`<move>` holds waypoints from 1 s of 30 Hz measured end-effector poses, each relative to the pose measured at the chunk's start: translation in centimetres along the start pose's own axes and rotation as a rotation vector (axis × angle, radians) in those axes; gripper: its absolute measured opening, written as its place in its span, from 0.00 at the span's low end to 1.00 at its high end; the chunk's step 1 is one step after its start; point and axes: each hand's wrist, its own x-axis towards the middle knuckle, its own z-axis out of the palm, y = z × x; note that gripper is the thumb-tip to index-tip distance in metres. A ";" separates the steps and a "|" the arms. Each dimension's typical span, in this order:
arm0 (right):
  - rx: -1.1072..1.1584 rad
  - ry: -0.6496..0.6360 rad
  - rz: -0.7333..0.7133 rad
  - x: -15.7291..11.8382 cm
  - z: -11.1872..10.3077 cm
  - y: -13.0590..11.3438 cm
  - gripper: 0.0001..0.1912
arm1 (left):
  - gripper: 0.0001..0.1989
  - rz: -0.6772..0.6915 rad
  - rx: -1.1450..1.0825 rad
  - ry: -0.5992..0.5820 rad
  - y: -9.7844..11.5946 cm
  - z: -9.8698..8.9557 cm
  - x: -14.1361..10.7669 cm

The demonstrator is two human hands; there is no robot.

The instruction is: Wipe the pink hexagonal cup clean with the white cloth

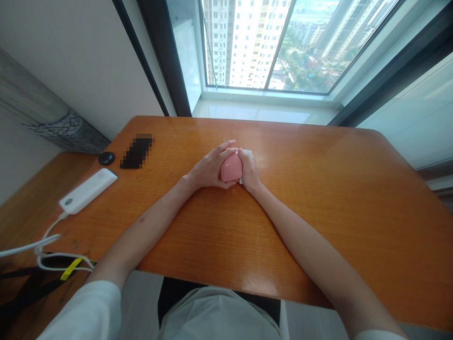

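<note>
A small pink object (231,167) with rounded edges and a smooth, slightly shiny face is between my hands above the wooden table (212,231). Its exact kind is unclear. My left hand (212,166) wraps round its left side, with fingers over the top and the thumb below. On the other side, my right hand (250,171) is closed against the pink object. A bit of crumpled white material (241,181), like a tissue or cloth, shows at the edges of my right hand. Most of it is hidden by the fingers.
At the table's left lie a white power strip (88,190) with its cable (44,241), a round black object (106,158) and a pixelated dark item (137,151). A black strap with a yellow tag (72,268) is near the front left. A window (265,47) stands behind.
</note>
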 end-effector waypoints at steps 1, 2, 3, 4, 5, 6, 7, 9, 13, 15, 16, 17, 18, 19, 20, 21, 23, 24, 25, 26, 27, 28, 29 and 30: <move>-0.003 0.000 -0.004 0.0 0.0 0.0 0.29 | 0.63 -0.001 0.009 -0.002 0.0 0.0 0.0; -0.005 0.000 -0.005 0.0 0.0 0.0 0.29 | 0.64 -0.001 0.015 -0.005 -0.1 0.0 0.0; -0.004 0.000 -0.005 0.0 0.0 0.0 0.29 | 0.65 -0.001 0.019 -0.007 -0.1 0.0 0.1; -0.003 0.001 -0.003 0.0 0.0 0.0 0.29 | 0.65 0.000 0.021 -0.009 -0.2 0.1 0.1; -0.002 0.001 -0.003 0.0 0.0 0.1 0.29 | 0.65 0.003 0.023 -0.009 -0.3 0.1 0.1; -0.003 0.001 -0.003 0.1 0.0 0.1 0.30 | 0.65 0.008 0.024 -0.007 -0.5 0.2 0.1; -0.004 -0.001 -0.004 0.1 0.0 0.1 0.30 | 0.64 0.012 0.026 -0.003 -0.6 0.2 0.0; -0.003 0.000 -0.007 0.2 0.0 0.2 0.31 | 0.64 0.017 0.025 0.002 -0.8 0.3 0.0; 0.016 0.020 0.019 0.3 0.1 0.2 0.30 | 0.65 0.008 -0.014 0.029 -1.1 0.6 -0.2; 0.027 0.023 0.037 0.4 0.2 0.3 0.30 | 0.66 0.002 -0.045 0.045 -1.1 0.7 -0.2; 0.032 0.023 0.045 0.4 0.1 0.4 0.30 | 0.66 -0.008 -0.055 0.046 -1.1 0.8 -0.2; 0.036 0.023 0.052 0.4 0.1 0.5 0.30 | 0.67 -0.022 -0.061 0.041 -1.0 0.9 -0.2; 0.039 0.025 0.058 0.5 0.1 0.6 0.31 | 0.67 -0.037 -0.064 0.035 -1.0 0.9 -0.2; 0.040 0.027 0.062 0.5 0.0 0.7 0.32 | 0.68 -0.049 -0.067 0.031 -1.0 1.0 -0.2; 0.042 0.030 0.064 0.5 0.0 0.9 0.33 | 0.68 -0.054 -0.073 0.031 -0.9 1.0 -0.2; 0.043 0.031 0.064 0.6 -0.1 1.0 0.33 | 0.68 -0.053 -0.082 0.035 -0.9 1.1 -0.1; 0.049 0.035 0.059 0.6 -0.1 1.3 0.34 | 0.67 -0.048 -0.102 0.045 -0.8 1.1 0.0; 0.053 0.038 0.053 0.6 -0.2 1.5 0.34 | 0.67 -0.049 -0.110 0.046 -0.7 1.1 0.0; 0.056 0.040 0.047 0.7 -0.2 1.6 0.34 | 0.67 -0.055 -0.114 0.043 -0.7 1.1 0.0; 0.059 0.039 0.042 0.7 -0.2 1.7 0.34 | 0.66 -0.062 -0.117 0.038 -0.6 1.0 0.1; 0.061 0.038 0.038 0.7 -0.2 1.8 0.35 | 0.66 -0.065 -0.119 0.035 -0.6 1.0 0.1; 0.063 0.037 0.033 0.8 -0.2 1.9 0.35 | 0.66 -0.064 -0.121 0.035 -0.5 0.9 0.2; 0.066 0.035 0.030 0.8 -0.3 2.0 0.35 | 0.65 -0.060 -0.123 0.037 -0.4 0.8 0.2; 0.069 0.036 0.028 0.8 -0.3 2.1 0.35 | 0.64 -0.056 -0.127 0.042 -0.2 0.8 0.3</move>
